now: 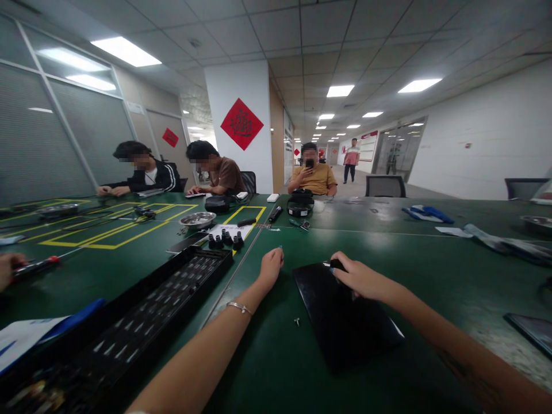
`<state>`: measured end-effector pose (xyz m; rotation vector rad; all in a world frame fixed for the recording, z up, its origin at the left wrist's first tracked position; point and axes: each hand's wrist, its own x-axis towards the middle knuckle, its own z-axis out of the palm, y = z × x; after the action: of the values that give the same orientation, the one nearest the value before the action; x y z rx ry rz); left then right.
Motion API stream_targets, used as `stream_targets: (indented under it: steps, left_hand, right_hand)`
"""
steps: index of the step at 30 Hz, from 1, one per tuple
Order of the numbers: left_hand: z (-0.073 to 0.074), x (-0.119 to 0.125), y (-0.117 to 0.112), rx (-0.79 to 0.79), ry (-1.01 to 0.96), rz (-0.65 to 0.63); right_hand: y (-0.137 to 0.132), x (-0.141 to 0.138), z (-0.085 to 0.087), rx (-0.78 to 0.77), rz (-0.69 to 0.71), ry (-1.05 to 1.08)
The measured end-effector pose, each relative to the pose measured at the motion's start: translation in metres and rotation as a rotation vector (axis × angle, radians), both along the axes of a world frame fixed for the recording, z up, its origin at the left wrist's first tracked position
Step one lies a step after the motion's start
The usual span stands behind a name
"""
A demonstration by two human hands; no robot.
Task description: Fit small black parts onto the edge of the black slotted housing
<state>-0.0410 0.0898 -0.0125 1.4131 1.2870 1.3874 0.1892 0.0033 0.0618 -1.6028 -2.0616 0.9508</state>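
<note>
My left hand [271,267] rests on the green table [280,356], fingers curled in a loose fist around something small I cannot make out. A silver bracelet sits on that wrist. My right hand [356,277] lies on the far end of a flat black panel [340,322], fingertips pressed on a small dark part [336,265]. A tiny screw [297,321] lies on the table between my arms.
A long black slotted tray [142,322] lies at left, with small black knobs [224,240] and a metal bowl [197,219] beyond it. Three people sit at the far side; another person's hand [6,267] holds a tool at far left. A tablet [532,330] lies at right.
</note>
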Motion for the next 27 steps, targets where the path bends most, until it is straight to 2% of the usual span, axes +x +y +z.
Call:
stream_targets:
  steps: [2,4,6,8,10,12,14,18,20,24,27]
  left_hand:
    - [0.004,0.001,-0.005,0.029,0.033,-0.028]
    - [0.012,0.0,-0.014,0.045,0.125,-0.118]
    - [0.026,-0.003,-0.026,0.054,0.314,-0.32]
    - [0.041,-0.006,-0.039,0.115,0.594,-0.498]
    - [0.053,-0.006,-0.053,0.232,0.929,-0.525]
    - [0.058,-0.003,-0.064,0.34,1.202,-0.519]
    - [0.059,0.003,-0.072,0.303,1.367,-0.533]
    - [0.06,0.012,-0.082,-0.001,1.339,-0.688]
    - [0.064,0.013,-0.087,-0.09,1.312,-0.753]
    - [0.07,0.014,-0.097,-0.2,1.312,-0.892]
    - [0.071,0.015,-0.101,-0.184,1.394,-0.872]
  right_hand:
    - [0.0,0.001,-0.004,-0.014,-0.012,0.04]
    - [0.002,0.004,-0.006,-0.043,-0.028,0.085]
    - [0.006,0.01,-0.006,-0.065,-0.047,0.131]
    - [0.011,0.018,-0.004,-0.096,-0.08,0.195]
    - [0.016,0.027,-0.003,-0.134,-0.122,0.296]
    - [0.02,0.038,-0.003,-0.166,-0.172,0.433]
    - [0.022,0.048,-0.006,-0.202,-0.225,0.567]
    - [0.025,0.061,-0.015,-0.255,-0.287,0.746]
    - [0.026,0.062,-0.019,-0.261,-0.276,0.814]
    - [0.027,0.057,-0.025,-0.287,-0.264,0.913]
    - [0.026,0.053,-0.029,-0.3,-0.273,0.959]
